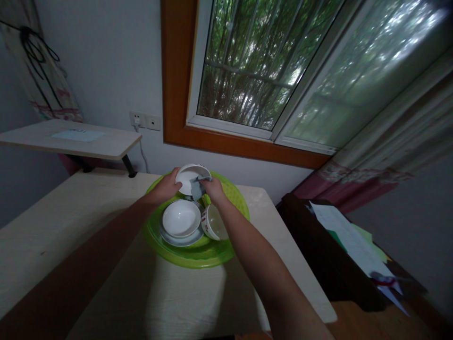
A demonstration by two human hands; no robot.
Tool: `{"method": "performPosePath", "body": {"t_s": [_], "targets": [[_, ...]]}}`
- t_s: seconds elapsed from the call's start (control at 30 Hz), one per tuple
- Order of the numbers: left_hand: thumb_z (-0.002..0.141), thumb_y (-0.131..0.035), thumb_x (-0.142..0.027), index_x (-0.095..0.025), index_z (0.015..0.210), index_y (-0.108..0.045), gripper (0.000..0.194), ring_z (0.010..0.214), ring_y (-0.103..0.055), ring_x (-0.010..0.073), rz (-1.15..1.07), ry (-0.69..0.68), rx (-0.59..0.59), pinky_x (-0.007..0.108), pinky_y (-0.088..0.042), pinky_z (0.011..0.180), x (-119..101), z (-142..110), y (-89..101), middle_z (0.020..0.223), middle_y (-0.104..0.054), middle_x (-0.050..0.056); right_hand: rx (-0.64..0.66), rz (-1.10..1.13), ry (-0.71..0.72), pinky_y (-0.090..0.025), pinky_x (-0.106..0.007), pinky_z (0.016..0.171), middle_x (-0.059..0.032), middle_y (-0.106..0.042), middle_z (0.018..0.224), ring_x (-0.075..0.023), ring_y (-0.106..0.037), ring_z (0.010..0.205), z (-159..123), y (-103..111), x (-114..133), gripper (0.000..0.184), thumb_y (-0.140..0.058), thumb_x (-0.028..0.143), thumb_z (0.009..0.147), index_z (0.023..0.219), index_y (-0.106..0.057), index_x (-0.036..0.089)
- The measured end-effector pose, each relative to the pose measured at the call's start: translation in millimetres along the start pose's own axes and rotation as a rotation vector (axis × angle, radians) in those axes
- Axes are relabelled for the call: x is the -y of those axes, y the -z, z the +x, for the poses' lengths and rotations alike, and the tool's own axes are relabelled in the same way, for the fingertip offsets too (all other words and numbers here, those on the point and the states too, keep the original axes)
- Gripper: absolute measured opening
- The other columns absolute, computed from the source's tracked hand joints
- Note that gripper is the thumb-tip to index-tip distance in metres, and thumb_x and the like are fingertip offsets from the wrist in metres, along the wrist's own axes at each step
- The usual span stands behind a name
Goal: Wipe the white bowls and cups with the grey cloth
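Observation:
My left hand (170,185) grips the left rim of a white bowl (184,178), which is tilted above the far side of a green basin (191,262). In my right hand (213,190) is a grey cloth (197,189), pressed against the bowl at its right side. Below them in the basin, another white bowl (181,218) sits on a metal-looking plate or dish (182,242). A patterned bowl (214,222) lies tipped on its side to the right, partly hidden by my right forearm.
The basin stands on a pale wooden table (116,264). At the left is a raised shelf (71,139) with a sheet of paper (78,135). A wall socket (145,120) and window (262,66) are behind. Right of the table, papers (350,236) lie on dark furniture (318,255).

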State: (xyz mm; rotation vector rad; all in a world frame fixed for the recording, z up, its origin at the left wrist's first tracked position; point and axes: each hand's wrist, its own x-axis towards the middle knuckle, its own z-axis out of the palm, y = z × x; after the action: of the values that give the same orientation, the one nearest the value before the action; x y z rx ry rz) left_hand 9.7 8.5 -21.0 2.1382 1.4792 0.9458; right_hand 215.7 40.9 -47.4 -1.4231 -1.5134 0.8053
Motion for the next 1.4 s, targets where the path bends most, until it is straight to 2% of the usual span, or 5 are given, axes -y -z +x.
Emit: {"method": "performPosePath", "body": {"t_s": [0.2, 0.4, 0.73, 0.93, 1.4], "targets": [[0.084, -0.043, -0.012, -0.017, 0.141, -0.043, 0.057, 0.113, -0.062, 0.0234, 0.156, -0.065, 0.018, 0.036, -0.046, 0.101, -13, -6, 4.9, 0.126, -0.064, 0.013, -0.018, -0.247, 0.155, -0.051, -0.026, 0.079, -0.0042, -0.076, 0.091, -0.0185, -0.068, 0.084, -3, 8, 9, 0.03, -0.054, 0.014, 0.078, 0.097, -0.076, 0.017], [0.085, -0.045, -0.014, -0.019, 0.144, -0.041, 0.059, 0.12, -0.059, 0.0255, 0.307, -0.112, 0.026, 0.038, -0.044, 0.103, -20, -11, 6.7, 0.135, -0.06, 0.013, -0.026, -0.291, 0.291, -0.051, -0.027, 0.088, -0.0047, -0.076, 0.106, -0.0194, -0.069, 0.095, -7, 11, 11, 0.045, -0.05, 0.006, 0.074, 0.11, -0.074, 0.02], [0.088, -0.054, -0.035, -0.019, 0.144, -0.037, 0.06, 0.11, -0.065, 0.0282, 0.231, 0.007, -0.036, 0.037, -0.048, 0.094, -19, -7, 4.8, 0.125, -0.066, 0.014, -0.032, -0.026, 0.064, -0.05, -0.025, 0.074, -0.004, -0.075, 0.09, -0.0164, -0.066, 0.079, 1, 5, 5, 0.023, -0.057, 0.022, 0.08, 0.094, -0.074, 0.015], [0.087, -0.05, -0.026, -0.018, 0.14, -0.04, 0.054, 0.105, -0.066, 0.0263, 0.157, 0.013, -0.021, 0.037, -0.049, 0.091, -14, -7, 5.2, 0.119, -0.068, 0.014, -0.005, -0.062, 0.017, -0.051, -0.027, 0.073, -0.0057, -0.075, 0.089, -0.0179, -0.066, 0.078, 2, 1, 2, 0.022, -0.059, 0.025, 0.082, 0.092, -0.074, 0.014], [0.085, -0.046, -0.01, -0.019, 0.142, -0.043, 0.058, 0.114, -0.061, 0.0252, 0.317, -0.093, 0.021, 0.036, -0.045, 0.099, -23, -12, 8.4, 0.133, -0.061, 0.014, 0.047, -0.387, 0.375, -0.046, -0.029, 0.094, -0.008, -0.073, 0.114, -0.0212, -0.066, 0.102, -19, 13, 26, 0.045, -0.051, 0.004, 0.079, 0.118, -0.069, 0.019]]}}
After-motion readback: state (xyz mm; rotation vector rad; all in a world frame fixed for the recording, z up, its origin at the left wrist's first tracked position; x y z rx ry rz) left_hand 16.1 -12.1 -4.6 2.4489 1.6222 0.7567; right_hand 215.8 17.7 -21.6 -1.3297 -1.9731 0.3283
